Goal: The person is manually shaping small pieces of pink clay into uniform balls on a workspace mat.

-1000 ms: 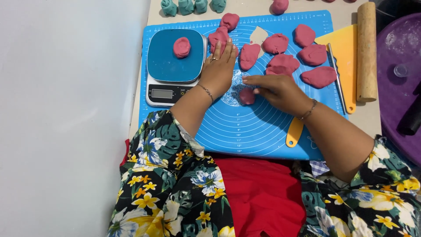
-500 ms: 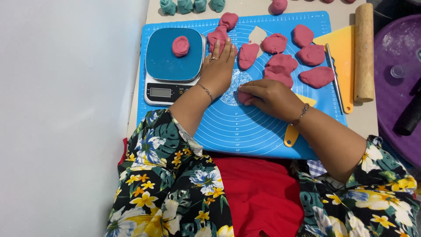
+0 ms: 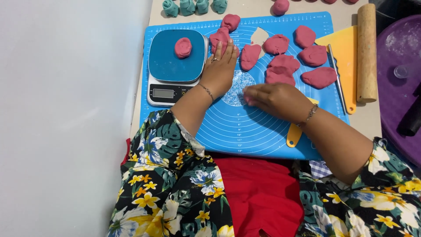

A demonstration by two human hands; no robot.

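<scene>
My left hand (image 3: 220,72) lies flat and open on the blue silicone mat (image 3: 245,127), its fingertips touching a pink dough lump (image 3: 219,38) beside the kitchen scale (image 3: 169,70). A small pink dough ball (image 3: 183,47) sits on the scale's blue plate. My right hand (image 3: 276,98) is palm down on the mat with curled fingers over a small pink dough piece, of which only a sliver shows at the fingertips. Several flattened pink dough pieces (image 3: 280,70) lie just beyond my right hand.
A yellow scraper (image 3: 344,48), a thin metal tool (image 3: 337,74) and a wooden rolling pin (image 3: 366,52) lie at the mat's right edge. Teal dough balls (image 3: 188,6) sit at the back. A purple basin (image 3: 401,66) stands at the right, a white wall (image 3: 66,109) at the left.
My right hand has slid left across the mat and now covers the small pink piece that showed beside its fingers before. My left hand has stayed in place.
</scene>
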